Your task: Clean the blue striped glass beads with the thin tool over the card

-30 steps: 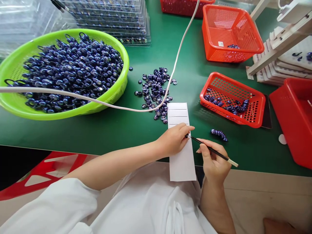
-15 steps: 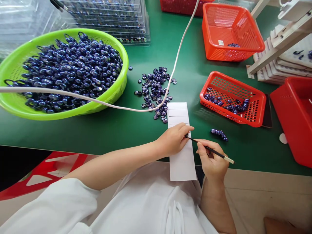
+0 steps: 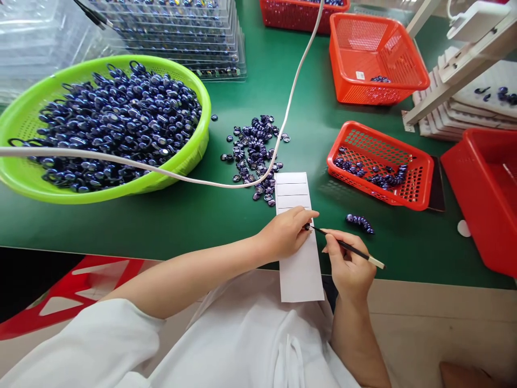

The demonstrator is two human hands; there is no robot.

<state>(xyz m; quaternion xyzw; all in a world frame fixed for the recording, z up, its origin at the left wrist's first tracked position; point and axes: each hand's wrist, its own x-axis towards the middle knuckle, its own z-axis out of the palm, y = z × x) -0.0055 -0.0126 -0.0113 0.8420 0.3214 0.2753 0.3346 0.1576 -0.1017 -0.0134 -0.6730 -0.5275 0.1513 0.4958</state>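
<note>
My left hand rests over a white paper strip with ruled lines, its fingers pinched on a small dark piece. In my right hand is a thin black brush-like tool with a pale end, held like a pen. The tool's fine tip meets the dark piece or lies very close to it. Just beyond the strip lies a loose pile of shiny dark-blue pieces. A short row of similar pieces lies to the right of my hands.
A green basket heaped with dark-blue looped pieces is at left. Red baskets and a red bin stand at right. A white cable crosses above the table. Clear trays are stacked behind.
The view has shifted slightly, so the table items appear a little lower and further left. Both hands keep the same grips, and the tool's tip remains at the dark piece.
</note>
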